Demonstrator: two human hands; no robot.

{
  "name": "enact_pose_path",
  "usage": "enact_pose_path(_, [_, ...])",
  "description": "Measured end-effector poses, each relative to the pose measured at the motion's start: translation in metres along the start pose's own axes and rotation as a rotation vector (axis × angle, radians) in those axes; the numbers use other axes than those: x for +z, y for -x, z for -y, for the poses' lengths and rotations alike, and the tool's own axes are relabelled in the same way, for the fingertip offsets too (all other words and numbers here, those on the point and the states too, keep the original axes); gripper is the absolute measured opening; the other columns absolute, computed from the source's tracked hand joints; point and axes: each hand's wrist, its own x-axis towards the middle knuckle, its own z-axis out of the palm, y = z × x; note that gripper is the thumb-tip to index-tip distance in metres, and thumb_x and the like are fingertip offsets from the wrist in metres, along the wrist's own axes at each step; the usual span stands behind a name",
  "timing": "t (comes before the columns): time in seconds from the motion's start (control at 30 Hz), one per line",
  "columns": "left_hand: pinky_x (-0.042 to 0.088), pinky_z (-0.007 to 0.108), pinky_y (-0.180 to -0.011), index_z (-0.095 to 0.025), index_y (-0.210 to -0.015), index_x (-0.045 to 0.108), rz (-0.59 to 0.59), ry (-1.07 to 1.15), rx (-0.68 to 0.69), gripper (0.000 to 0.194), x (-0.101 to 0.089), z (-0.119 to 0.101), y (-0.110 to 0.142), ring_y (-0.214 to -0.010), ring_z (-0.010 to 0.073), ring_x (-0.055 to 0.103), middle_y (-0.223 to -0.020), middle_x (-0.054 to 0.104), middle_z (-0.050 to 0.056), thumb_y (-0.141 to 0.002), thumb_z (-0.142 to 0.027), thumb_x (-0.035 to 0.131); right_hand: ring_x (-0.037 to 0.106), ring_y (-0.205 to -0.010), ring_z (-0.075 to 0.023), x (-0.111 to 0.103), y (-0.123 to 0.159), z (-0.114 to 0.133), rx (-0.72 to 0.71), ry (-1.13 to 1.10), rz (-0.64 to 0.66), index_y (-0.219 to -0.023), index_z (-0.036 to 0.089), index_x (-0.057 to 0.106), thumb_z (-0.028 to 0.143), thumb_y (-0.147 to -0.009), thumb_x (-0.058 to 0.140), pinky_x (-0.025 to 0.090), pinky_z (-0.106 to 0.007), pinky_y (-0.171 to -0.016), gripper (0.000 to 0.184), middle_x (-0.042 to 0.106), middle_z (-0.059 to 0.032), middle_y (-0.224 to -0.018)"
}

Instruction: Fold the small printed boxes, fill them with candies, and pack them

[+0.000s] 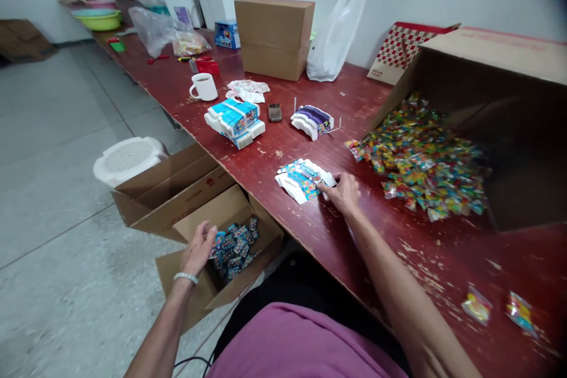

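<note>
Over an open cardboard box [186, 301] beside the table, my left hand [200, 248] is held with fingers stretched apart. A light blue packet shows at its fingertips, but whether they touch is hard to see. Several small filled blue boxes [237, 248] lie inside the cardboard box. My right hand [345, 194] reaches across the red table and has thumb and fingers closed on the edge of a flat blue carton. That carton belongs to a fanned pile of flattened blue cartons [297, 178]. Banded blue carton stacks [234, 118] and a purple carton stack [312, 121] lie farther back.
On the right, a large tipped carton [531, 147] spills wrapped candies [429, 159] onto the table [398, 271]. A white mug [204, 87], a small dark device [275, 113] and a closed brown box [274, 38] stand behind. A white stool [128, 159] is left.
</note>
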Motion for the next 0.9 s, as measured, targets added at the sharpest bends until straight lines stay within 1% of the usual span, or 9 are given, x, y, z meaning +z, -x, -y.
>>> enact_pose_path(0.1, [0.046,0.043,-0.095,-0.016,-0.129,0.051,0.052,0.058,0.095,0.067,0.014,-0.015,0.006,-0.108,0.0284,0.062,-0.119,0.064,0.015,-0.076,-0.055,0.063,0.062,-0.087,-0.0280,-0.011,0.002,0.003,0.016,-0.167,0.059,-0.083,0.020,0.060,0.055,-0.065,0.071,0.047,-0.040,-0.077,0.041,0.066,-0.0077,-0.087])
enact_pose_path(0.23, [0.046,0.039,-0.096,-0.014,-0.123,0.056,0.192,0.316,0.266,0.060,0.035,-0.083,0.049,-0.103,0.0238,0.062,-0.113,0.066,0.013,-0.077,-0.051,0.067,0.063,-0.073,-0.0194,-0.046,0.035,0.014,-0.035,-0.352,0.205,-0.085,0.021,0.061,0.057,-0.072,0.067,0.050,-0.031,-0.068,0.039,0.068,-0.0036,-0.081])
enact_pose_path(0.3, [0.046,0.035,-0.095,-0.016,-0.117,0.062,0.538,0.448,0.246,0.050,0.048,-0.118,0.081,-0.103,0.0220,0.063,-0.112,0.068,0.011,-0.079,-0.048,0.067,0.063,-0.075,-0.0184,-0.066,0.065,0.020,-0.095,-0.474,0.396,-0.085,0.021,0.064,0.051,-0.073,0.074,0.051,-0.030,-0.071,0.034,0.069,-0.0031,-0.083])
enact_pose_path(0.43, [0.052,0.030,-0.073,-0.012,-0.096,0.071,1.494,0.627,-0.023,0.050,0.083,-0.147,0.135,-0.074,0.0189,0.066,-0.091,0.072,0.010,-0.062,-0.047,0.080,0.062,-0.071,-0.0172,-0.097,0.122,0.028,-0.065,-0.576,0.718,-0.089,0.022,0.066,0.042,-0.084,0.072,0.051,-0.028,-0.065,0.022,0.068,-0.0026,-0.080])
enact_pose_path(0.5, [0.050,0.029,-0.062,-0.011,-0.085,0.072,1.683,0.695,-0.122,0.047,0.098,-0.144,0.151,-0.063,0.0181,0.065,-0.077,0.070,0.010,-0.060,-0.049,0.081,0.061,-0.067,-0.0158,-0.104,0.140,0.030,0.003,-0.655,0.745,-0.090,0.022,0.064,0.040,-0.087,0.069,0.050,-0.027,-0.061,0.019,0.066,-0.0018,-0.078])
enact_pose_path(0.63, [0.047,0.025,-0.052,-0.010,-0.077,0.072,1.607,0.685,-0.105,0.044,0.107,-0.142,0.159,-0.053,0.0155,0.061,-0.066,0.068,0.008,-0.062,-0.051,0.080,0.061,-0.063,-0.0137,-0.106,0.150,0.029,0.090,-0.776,0.661,-0.094,0.023,0.064,0.037,-0.086,0.072,0.050,-0.024,-0.056,0.018,0.065,-0.0010,-0.078])
enact_pose_path(0.73, [0.050,0.025,-0.052,-0.010,-0.078,0.073,1.539,0.621,-0.061,0.044,0.101,-0.149,0.158,-0.055,0.0161,0.064,-0.067,0.068,0.008,-0.061,-0.049,0.082,0.063,-0.067,-0.0144,-0.102,0.151,0.025,0.109,-0.814,0.598,-0.113,0.027,0.062,0.037,-0.083,0.075,0.052,-0.025,-0.059,0.035,0.065,-0.0007,-0.084])
enact_pose_path(0.8, [0.053,0.025,-0.054,-0.010,-0.080,0.072,1.480,0.641,-0.062,0.042,0.097,-0.154,0.158,-0.058,0.0176,0.067,-0.070,0.069,0.008,-0.061,-0.045,0.083,0.064,-0.070,-0.0155,-0.098,0.154,0.021,0.113,-0.826,0.622,-0.123,0.028,0.058,0.037,-0.081,0.077,0.054,-0.027,-0.061,0.047,0.066,-0.0024,-0.093])
enact_pose_path(0.9, [0.053,0.025,-0.050,-0.011,-0.077,0.069,1.365,0.724,-0.088,0.035,0.096,-0.159,0.161,-0.054,0.0169,0.067,-0.068,0.068,0.006,-0.063,-0.039,0.083,0.062,-0.057,-0.0144,-0.094,0.160,0.015,0.160,-0.853,0.745,-0.116,0.024,0.062,0.039,-0.083,0.074,0.054,-0.028,-0.053,0.038,0.068,-0.0040,-0.088])
